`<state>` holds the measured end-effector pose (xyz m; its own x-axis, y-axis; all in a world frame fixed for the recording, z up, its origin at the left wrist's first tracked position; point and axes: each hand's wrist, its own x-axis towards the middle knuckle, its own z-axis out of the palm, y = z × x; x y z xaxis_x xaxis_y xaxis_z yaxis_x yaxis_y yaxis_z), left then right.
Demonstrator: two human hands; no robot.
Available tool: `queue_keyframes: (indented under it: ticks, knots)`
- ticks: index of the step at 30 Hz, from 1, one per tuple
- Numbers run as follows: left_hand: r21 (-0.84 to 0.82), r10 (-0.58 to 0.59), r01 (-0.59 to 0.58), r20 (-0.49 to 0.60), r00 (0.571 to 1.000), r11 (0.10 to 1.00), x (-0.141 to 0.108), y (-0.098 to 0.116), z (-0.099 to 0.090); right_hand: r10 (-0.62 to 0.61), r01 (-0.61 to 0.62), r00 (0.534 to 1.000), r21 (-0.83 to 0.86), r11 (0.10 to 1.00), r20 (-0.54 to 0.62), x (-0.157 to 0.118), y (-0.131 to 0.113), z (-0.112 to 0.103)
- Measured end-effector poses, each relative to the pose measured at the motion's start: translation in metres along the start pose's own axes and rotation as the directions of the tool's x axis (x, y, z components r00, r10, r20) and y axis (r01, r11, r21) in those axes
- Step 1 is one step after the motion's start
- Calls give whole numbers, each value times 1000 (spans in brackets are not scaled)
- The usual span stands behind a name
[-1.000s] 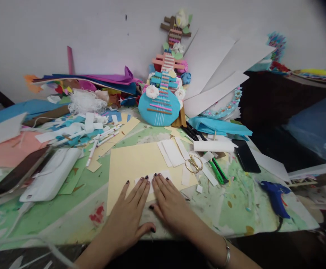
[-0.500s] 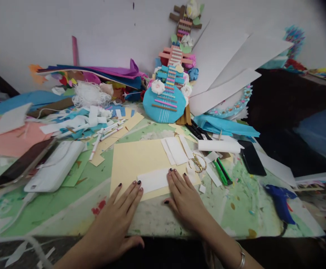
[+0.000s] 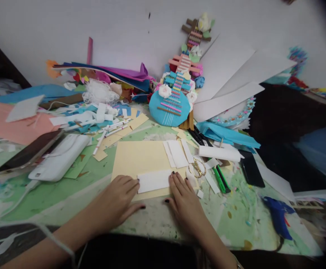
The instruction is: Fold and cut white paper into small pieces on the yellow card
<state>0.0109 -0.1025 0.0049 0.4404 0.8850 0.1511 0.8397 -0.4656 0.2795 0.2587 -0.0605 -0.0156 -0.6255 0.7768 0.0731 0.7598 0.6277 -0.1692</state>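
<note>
A white paper strip [image 3: 154,182] lies along the near edge of a cream sheet [image 3: 137,158]. The left hand [image 3: 119,198], fingers bunched, touches the strip's left end; whether pinching, cannot be told. The right hand [image 3: 184,198], fingers slightly spread, lies flat at its right end.

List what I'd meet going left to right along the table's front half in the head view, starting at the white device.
White device, left hand, white paper strip, right hand, green cutter, blue glue gun.
</note>
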Motion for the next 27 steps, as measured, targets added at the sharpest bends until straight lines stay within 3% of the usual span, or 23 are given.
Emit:
queue_keyframes:
  ticks: [4,7,10,13,18,21,24,27]
  knots:
    - [36,-160,158,56,986,987,49,1,-1,15,-1,982,74,997,-186,12,22,-11]
    - [41,-202,198,148,968,979,76,6,-2,195,-187,945,56,981,-262,24,51,-24]
    - [1,-226,237,298,927,972,90,11,-6,388,-395,911,-25,918,-141,36,78,-35]
    - [-20,-227,256,402,887,966,94,13,-10,473,-473,880,16,881,-46,45,93,-41]
    - [-26,-215,241,361,908,970,92,15,-9,479,-482,876,82,872,49,51,98,-49]
    - [-19,-257,286,390,884,958,89,18,-7,501,-507,860,39,861,101,54,94,-52]
    - [-2,-233,261,441,867,965,88,20,-7,513,-513,853,-26,858,94,58,92,-54]
    - [-50,-177,218,425,888,975,90,18,-11,496,-498,864,-1,867,85,60,95,-55]
